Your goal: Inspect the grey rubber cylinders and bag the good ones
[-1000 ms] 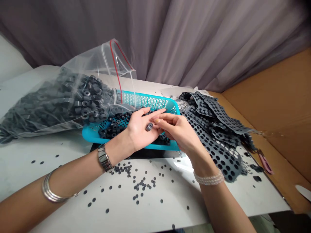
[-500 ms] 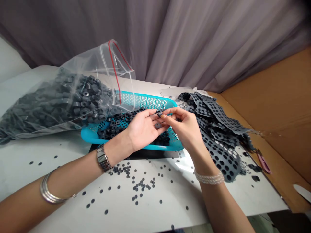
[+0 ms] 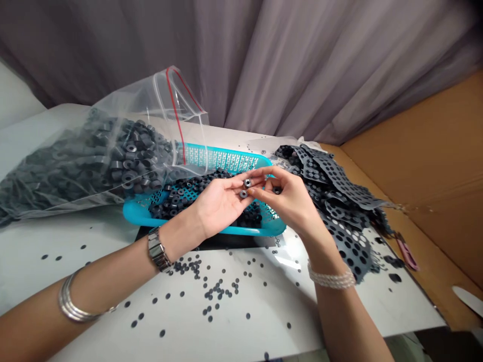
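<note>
My left hand [image 3: 219,203] is palm up over the turquoise basket [image 3: 141,216], its fingers partly bent. Two small dark rings, one upper [image 3: 247,183] and one lower [image 3: 243,193], lie at its fingers. My right hand [image 3: 287,196] reaches in from the right, thumb and index finger close together beside the rings. Another dark ring [image 3: 276,190] is held under its curled fingers. Many dark rings [image 3: 175,203] fill part of the basket beneath my hands.
A clear zip bag [image 3: 132,156] of dark rings leans over the basket's left side. Perforated dark rubber sheets [image 3: 339,176] lie at the right, near pink-handled scissors [image 3: 407,254] and a cardboard wall [image 3: 426,151]. Small black discs [image 3: 219,289] are scattered on the white table [image 3: 264,327].
The dark ring pinched between my right fingertips now rests beside the other at my left fingers, hole facing up. My right thumb and index finger have shifted slightly lower.
</note>
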{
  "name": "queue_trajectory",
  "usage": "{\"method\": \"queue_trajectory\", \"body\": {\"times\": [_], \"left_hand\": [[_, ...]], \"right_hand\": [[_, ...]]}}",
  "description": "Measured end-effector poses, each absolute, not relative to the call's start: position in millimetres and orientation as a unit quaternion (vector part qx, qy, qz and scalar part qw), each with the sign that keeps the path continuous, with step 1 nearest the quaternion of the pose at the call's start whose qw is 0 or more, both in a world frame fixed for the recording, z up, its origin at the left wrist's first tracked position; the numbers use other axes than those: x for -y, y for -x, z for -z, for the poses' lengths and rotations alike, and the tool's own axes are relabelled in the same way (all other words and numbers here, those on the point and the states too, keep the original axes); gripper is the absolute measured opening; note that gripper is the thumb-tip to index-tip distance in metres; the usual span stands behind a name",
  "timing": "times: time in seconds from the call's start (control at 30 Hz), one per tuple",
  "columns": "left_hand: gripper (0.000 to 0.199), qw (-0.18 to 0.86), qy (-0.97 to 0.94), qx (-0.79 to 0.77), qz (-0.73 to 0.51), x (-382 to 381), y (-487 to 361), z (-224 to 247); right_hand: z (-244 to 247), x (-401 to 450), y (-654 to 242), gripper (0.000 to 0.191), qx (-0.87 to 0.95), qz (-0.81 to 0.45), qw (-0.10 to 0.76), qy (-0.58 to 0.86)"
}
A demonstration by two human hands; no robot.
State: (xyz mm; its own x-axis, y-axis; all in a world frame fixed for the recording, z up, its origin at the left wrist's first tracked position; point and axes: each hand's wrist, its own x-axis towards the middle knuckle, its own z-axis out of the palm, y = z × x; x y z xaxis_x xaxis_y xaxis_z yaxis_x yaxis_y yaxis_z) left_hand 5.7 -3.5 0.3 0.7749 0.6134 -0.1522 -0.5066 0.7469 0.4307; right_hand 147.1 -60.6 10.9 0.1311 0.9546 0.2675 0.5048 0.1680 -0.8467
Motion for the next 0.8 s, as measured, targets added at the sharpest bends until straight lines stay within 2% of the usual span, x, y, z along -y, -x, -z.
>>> {"method": "queue_trajectory", "body": {"times": [0.33,0.47,0.57,0.67,0.8], "left_hand": [[0.038,0.910,-0.182,-0.182,-0.324,3.4,-5.7,3.6],[0.042,0.915,-0.180,-0.174,-0.317,3.3,-5.5,2.7],[0.042,0.915,-0.158,-0.193,-0.318,2.4,-5.2,1.0],[0.044,0.909,-0.137,-0.217,-0.328,2.0,-5.1,-0.1],[0.048,0.905,-0.130,-0.225,-0.338,2.7,-4.8,-1.1]], "right_hand": [[-10.5,63.9,-140.6,0.025,0.670,-0.174,0.410,0.594],[-11.8,62.7,-140.0,0.015,0.634,-0.189,0.434,0.611],[-14.0,60.9,-141.5,0.009,0.499,-0.376,0.523,0.580],[-17.1,58.7,-143.7,0.018,0.320,-0.608,0.567,0.454],[-18.3,55.8,-145.8,0.015,0.204,-0.696,0.581,0.368]]}}
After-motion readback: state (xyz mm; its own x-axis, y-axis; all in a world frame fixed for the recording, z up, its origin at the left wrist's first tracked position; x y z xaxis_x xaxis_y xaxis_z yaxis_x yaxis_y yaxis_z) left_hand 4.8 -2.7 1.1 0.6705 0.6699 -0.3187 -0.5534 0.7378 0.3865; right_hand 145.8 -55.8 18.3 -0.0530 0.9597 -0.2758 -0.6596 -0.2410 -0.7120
